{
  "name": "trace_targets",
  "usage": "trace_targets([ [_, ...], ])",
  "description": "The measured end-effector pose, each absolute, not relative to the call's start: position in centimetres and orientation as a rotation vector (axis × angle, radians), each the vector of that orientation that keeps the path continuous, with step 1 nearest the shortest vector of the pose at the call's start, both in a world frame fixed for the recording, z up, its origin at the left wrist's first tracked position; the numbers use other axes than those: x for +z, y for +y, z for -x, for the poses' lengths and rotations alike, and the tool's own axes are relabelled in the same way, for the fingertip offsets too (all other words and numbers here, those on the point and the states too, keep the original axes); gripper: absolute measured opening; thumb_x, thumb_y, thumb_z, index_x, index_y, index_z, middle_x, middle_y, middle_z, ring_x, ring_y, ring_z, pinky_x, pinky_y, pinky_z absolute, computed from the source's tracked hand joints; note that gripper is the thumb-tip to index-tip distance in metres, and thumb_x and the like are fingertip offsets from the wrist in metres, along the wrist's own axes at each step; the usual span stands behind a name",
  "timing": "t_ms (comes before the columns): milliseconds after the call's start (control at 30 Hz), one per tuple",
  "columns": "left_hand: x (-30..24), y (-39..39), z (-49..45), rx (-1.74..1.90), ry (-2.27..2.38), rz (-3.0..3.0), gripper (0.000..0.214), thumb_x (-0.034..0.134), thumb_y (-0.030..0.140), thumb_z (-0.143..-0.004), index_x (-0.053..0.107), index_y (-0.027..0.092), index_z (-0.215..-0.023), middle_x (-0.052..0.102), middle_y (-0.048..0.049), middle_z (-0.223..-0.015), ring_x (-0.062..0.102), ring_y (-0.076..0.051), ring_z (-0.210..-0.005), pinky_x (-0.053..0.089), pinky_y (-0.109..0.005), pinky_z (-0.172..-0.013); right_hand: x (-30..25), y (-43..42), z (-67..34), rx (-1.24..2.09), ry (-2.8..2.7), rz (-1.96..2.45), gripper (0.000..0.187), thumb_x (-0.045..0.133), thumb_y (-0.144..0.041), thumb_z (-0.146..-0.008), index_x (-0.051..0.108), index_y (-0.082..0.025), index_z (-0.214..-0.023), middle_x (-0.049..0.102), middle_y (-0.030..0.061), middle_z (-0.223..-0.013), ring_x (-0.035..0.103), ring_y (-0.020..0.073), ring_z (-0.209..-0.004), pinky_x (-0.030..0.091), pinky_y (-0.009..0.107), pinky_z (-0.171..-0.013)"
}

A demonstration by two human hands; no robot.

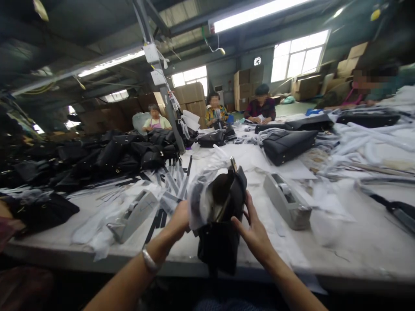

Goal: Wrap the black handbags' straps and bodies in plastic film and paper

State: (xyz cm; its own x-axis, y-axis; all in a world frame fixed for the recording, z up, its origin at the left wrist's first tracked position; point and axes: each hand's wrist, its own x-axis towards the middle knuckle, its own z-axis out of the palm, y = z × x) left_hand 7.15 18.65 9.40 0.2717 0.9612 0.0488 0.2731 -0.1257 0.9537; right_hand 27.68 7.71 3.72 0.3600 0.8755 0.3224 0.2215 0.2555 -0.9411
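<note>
Over the near edge of the bench [369, 250] I have the black bag [218, 248]: the right grip [255, 231] grasps its right side, while the left grip [180, 220] sits against the translucent wrapping [196, 201] on its left, fingertips hidden, so I cannot tell whether it is clenched. One grey tape dispenser [136, 218] stands left of the bag, a second dispenser [297, 214] right of it. Beyond the bag I see a heap of other bags [110, 153] leftward, then a metal pole [172, 114], and farther past it co-workers [261, 110] and cardboard boxes [243, 90].
</note>
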Motion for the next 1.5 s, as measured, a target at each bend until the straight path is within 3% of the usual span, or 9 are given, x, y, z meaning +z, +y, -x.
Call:
trace_targets([
  [200, 6.1, 14.4, -10.3, 0.957, 1.084, -1.476, 0.031, 0.069, 0.047, -0.073, 0.072, 0.017, -0.071, 0.068, -0.0067, -0.063, 0.068, -0.025, -0.064, 0.056, -0.033, -0.054, 1.6, 6.3, -28.9, 0.582, -1.195, 1.371, 0.078, 0.055, -0.055, -0.091, 0.026, -0.026, -0.157, 0.027, 0.0086, -0.163, 0.027, 0.0309, -0.149, 0.030, 0.057, -0.119],
  [400, 4.6, 12.6, -8.3, 1.084, 1.101, -1.330, 0.056, 0.059, 0.063, -0.082, 0.070, 0.016, -0.112, 0.072, -0.0153, -0.112, 0.071, -0.027, -0.096, 0.059, -0.039, -0.078, 1.5, 4.3, -29.1, 0.662, -1.080, 1.313, 0.072, 0.055, -0.054, -0.092, 0.032, -0.024, -0.154, 0.049, 0.0132, -0.150, 0.047, 0.0289, -0.138, 0.046, 0.050, -0.109],
  [500, 3.5, 9.6, -6.9, 1.139, 1.147, -1.294, 0.062, 0.057, 0.067, -0.084, 0.066, 0.017, -0.117, 0.071, -0.0158, -0.113, 0.069, -0.028, -0.103, 0.056, -0.040, -0.086, 1.2, 3.1, -29.1, 0.662, -1.097, 1.321, 0.063, 0.056, -0.052, -0.093, 0.042, -0.024, -0.148, 0.054, 0.0127, -0.144, 0.052, 0.0282, -0.134, 0.050, 0.047, -0.107],
  [667, 2.2, 3.7, -6.6, 1.104, 1.222, -1.487, 0.037, 0.069, 0.054, -0.082, 0.068, 0.023, -0.101, 0.072, -0.0093, -0.097, 0.069, -0.027, -0.094, 0.055, -0.038, -0.086, 0.5, 0.8, -28.2, 0.531, -1.083, 1.436, 0.040, 0.058, -0.049, -0.092, 0.061, -0.021, -0.121, 0.067, 0.0116, -0.122, 0.064, 0.0270, -0.113, 0.058, 0.042, -0.094],
  [800, 1.5, 2.1, -8.4, 1.029, 1.261, -1.659, 0.041, 0.083, 0.044, -0.069, 0.066, 0.028, -0.103, 0.072, -0.0071, -0.094, 0.069, -0.028, -0.086, 0.056, -0.039, -0.078, 0.2, -0.7, -27.3, 0.477, -1.226, 1.490, 0.024, 0.058, -0.045, -0.093, 0.065, -0.022, -0.090, 0.070, 0.0055, -0.086, 0.068, 0.0213, -0.080, 0.059, 0.032, -0.073],
  [967, 0.9, 3.4, -9.8, 1.086, 1.279, -1.708, 0.017, 0.075, 0.032, -0.078, 0.067, 0.027, -0.092, 0.069, -0.0047, -0.090, 0.067, -0.025, -0.084, 0.054, -0.037, -0.077, 0.7, -1.0, -26.9, 0.486, -1.433, 1.476, 0.023, 0.058, -0.040, -0.094, 0.071, -0.024, -0.101, 0.075, 0.0069, -0.097, 0.071, 0.0233, -0.088, 0.057, 0.032, -0.079],
  [1067, 1.0, 3.7, -9.6, 1.094, 1.176, -1.737, 0.006, 0.071, 0.030, -0.084, 0.067, 0.026, -0.086, 0.068, -0.0039, -0.087, 0.066, -0.022, -0.082, 0.053, -0.033, -0.073, 1.6, -0.7, -26.6, 0.495, -1.458, 1.552, 0.025, 0.060, -0.044, -0.091, 0.072, -0.024, -0.100, 0.076, 0.0062, -0.095, 0.072, 0.0228, -0.079, 0.057, 0.031, -0.070],
  [1233, 1.2, 3.8, -7.4, 1.004, 0.956, -1.798, 0.012, 0.064, 0.030, -0.091, 0.076, 0.028, -0.091, 0.076, -0.0035, -0.091, 0.070, -0.020, -0.088, 0.055, -0.031, -0.083, 2.7, -0.3, -25.8, 0.633, -1.581, 1.644, 0.038, 0.062, -0.054, -0.086, 0.062, -0.022, -0.066, 0.063, 0.0013, -0.061, 0.060, 0.0184, -0.057, 0.045, 0.028, -0.054],
  [1500, -0.3, 13.9, 6.0, 1.273, 1.739, -1.669, 0.032, 0.054, 0.039, -0.095, 0.069, 0.017, -0.113, 0.074, -0.0103, -0.100, 0.071, -0.023, -0.089, 0.057, -0.034, -0.079, 1.9, -0.3, -25.8, 1.302, -1.411, 1.489, 0.056, 0.057, -0.065, -0.086, 0.051, -0.019, -0.056, 0.044, -0.0022, -0.052, 0.040, 0.0108, -0.049, 0.034, 0.022, -0.047],
])
